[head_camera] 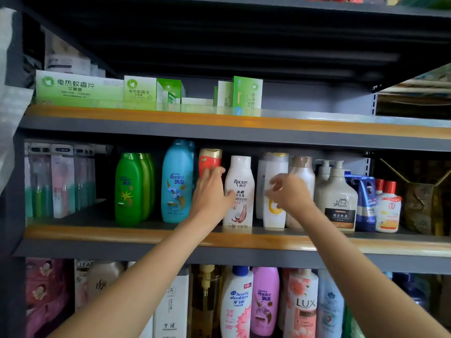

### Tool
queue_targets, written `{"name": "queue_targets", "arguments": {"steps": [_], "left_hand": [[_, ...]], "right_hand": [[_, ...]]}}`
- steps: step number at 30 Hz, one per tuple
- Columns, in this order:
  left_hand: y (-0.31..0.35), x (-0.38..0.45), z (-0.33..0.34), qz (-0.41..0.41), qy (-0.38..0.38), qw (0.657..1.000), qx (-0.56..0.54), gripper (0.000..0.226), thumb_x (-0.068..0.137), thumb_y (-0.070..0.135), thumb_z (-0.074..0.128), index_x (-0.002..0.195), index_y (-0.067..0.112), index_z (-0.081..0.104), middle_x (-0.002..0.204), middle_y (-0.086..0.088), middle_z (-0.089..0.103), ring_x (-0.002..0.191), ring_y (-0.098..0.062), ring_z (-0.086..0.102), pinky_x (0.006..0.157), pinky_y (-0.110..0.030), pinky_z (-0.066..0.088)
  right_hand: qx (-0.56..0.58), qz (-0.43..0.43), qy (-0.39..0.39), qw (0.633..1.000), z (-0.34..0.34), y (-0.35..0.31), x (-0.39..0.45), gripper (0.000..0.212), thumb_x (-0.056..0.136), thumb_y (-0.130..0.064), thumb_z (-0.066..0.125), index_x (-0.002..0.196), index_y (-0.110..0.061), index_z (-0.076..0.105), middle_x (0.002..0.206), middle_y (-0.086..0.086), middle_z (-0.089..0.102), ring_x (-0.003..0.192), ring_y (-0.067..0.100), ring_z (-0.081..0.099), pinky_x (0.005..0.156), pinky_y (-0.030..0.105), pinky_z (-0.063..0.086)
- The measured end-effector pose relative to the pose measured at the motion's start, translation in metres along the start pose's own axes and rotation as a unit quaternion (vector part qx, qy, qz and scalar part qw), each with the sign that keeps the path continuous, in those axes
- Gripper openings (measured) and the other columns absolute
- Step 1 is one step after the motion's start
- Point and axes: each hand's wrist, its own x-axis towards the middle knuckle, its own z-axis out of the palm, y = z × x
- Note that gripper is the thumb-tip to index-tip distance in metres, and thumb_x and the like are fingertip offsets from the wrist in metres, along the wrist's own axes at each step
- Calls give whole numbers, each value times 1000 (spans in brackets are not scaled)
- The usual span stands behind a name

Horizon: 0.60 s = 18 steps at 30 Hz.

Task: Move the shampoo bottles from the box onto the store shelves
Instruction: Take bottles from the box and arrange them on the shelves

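Observation:
The middle shelf holds a row of shampoo bottles. My left hand reaches in and grips a red bottle with a gold cap, and its thumb lies against the white Raclen bottle beside it. My right hand hovers in front of a white bottle with a yellow mark. Its fingers are loosely curled and blurred, with nothing seen in them. The box is out of view.
Green bottles and blue Rejoice bottles stand to the left, pump bottles and small red-capped bottles to the right. Green cartons fill the upper shelf. The lower shelf is packed with bottles.

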Motion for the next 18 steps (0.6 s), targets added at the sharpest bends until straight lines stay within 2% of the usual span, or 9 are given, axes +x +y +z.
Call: {"name": "queue_targets", "arguments": {"steps": [3, 6, 10, 13, 15, 18], "left_hand": [[14, -5, 2, 108, 57, 992, 25, 40, 90, 9, 52, 129, 15, 45, 130, 0, 41, 121, -16, 39, 98, -23, 33], [27, -9, 15, 178, 8, 983, 37, 41, 91, 5, 46, 131, 15, 45, 131, 2, 39, 123, -12, 36, 96, -18, 32], [35, -8, 32, 179, -55, 982, 26, 45, 93, 4, 43, 137, 11, 41, 137, 0, 37, 126, -13, 38, 99, -17, 31], [36, -5, 36, 181, -47, 982, 18, 43, 93, 3, 44, 136, 10, 44, 136, 0, 40, 126, -13, 37, 101, -16, 28], [34, -4, 34, 186, -42, 982, 20, 44, 92, 3, 43, 135, 12, 44, 136, 1, 41, 126, -11, 34, 101, -15, 27], [30, -5, 30, 193, -34, 980, 32, 43, 91, 3, 43, 133, 12, 47, 133, 2, 41, 125, -11, 33, 100, -16, 26]], "right_hand": [[-52, -42, 106, 992, -19, 10, 13, 41, 88, -14, 61, 127, -10, 53, 124, 13, 53, 104, 30, 57, 83, 29, 41], [-73, -50, 110, 990, -23, 12, 24, 44, 88, -18, 60, 130, -10, 48, 124, 16, 51, 109, 34, 53, 88, 37, 44], [-117, -55, 98, 987, -17, 5, 31, 48, 89, -27, 59, 128, -4, 43, 124, 17, 52, 113, 36, 51, 84, 40, 44], [-129, -58, 76, 987, -14, -3, 38, 57, 90, -30, 57, 138, -11, 34, 130, 19, 46, 115, 39, 50, 83, 41, 44], [-117, -33, 61, 991, -11, -7, 41, 59, 89, -32, 58, 138, -12, 33, 129, 21, 45, 114, 39, 50, 82, 39, 44], [-58, -2, 85, 995, -1, -9, 40, 65, 84, -29, 63, 138, -14, 30, 123, 21, 48, 110, 37, 51, 70, 33, 38]]}}
